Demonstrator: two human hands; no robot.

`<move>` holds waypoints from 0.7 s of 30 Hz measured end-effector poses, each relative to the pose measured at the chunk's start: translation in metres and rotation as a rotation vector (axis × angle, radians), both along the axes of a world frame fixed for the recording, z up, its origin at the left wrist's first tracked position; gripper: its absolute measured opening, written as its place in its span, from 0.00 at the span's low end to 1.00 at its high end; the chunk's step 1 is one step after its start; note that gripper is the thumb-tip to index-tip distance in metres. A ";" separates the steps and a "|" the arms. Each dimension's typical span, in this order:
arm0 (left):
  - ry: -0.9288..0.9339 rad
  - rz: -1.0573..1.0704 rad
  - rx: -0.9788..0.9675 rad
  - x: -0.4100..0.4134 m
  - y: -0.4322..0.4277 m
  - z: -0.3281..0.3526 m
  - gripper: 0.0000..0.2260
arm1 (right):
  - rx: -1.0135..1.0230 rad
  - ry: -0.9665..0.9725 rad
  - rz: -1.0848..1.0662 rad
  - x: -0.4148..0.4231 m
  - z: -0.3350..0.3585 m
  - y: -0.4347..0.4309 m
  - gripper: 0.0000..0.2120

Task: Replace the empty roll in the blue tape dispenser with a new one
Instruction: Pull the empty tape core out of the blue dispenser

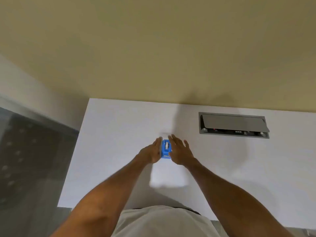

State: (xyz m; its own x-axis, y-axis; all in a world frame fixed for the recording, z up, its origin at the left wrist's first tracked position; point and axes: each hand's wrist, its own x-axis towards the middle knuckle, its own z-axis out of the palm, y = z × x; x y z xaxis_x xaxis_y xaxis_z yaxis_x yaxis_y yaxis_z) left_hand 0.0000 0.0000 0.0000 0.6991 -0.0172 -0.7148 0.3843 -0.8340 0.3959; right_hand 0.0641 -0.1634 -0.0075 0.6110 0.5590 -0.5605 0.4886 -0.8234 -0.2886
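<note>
Head view looks down on a white desk (pixel 111 151) set against a yellowish wall (pixel 153 48). The blue tape dispenser (pixel 165 149) stands well in from the left edge, about midway between the near and far edges. The left hand (pixel 152 152) lies with straight fingers pressed together along the dispenser's left side. The right hand (pixel 179 151) is spread, fingers straight and fanned, against or just beside its right side; blur hides whether it touches. A pale strip shows in the dispenser's middle. A grey recessed cable box (pixel 233 124), lid tilted up, sits near the far edge, well apart to the right
</note>
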 end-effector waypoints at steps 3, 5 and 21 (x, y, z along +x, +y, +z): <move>0.025 0.026 -0.023 -0.001 -0.001 -0.003 0.37 | 0.021 0.036 -0.059 0.000 -0.004 0.003 0.38; 0.019 0.038 -0.038 0.000 -0.002 -0.003 0.37 | 0.042 0.036 -0.080 0.000 -0.007 0.005 0.37; -0.138 0.048 -0.038 -0.008 -0.008 -0.033 0.41 | 0.024 -0.088 -0.100 0.014 -0.020 0.022 0.29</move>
State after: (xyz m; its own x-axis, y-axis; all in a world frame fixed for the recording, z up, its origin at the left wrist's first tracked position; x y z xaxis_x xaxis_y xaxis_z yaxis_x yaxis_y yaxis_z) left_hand -0.0082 -0.0075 -0.0327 0.7910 -0.0066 -0.6117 0.3635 -0.7992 0.4786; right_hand 0.0780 -0.1414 -0.0277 0.7110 0.5054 -0.4889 0.4285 -0.8627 -0.2686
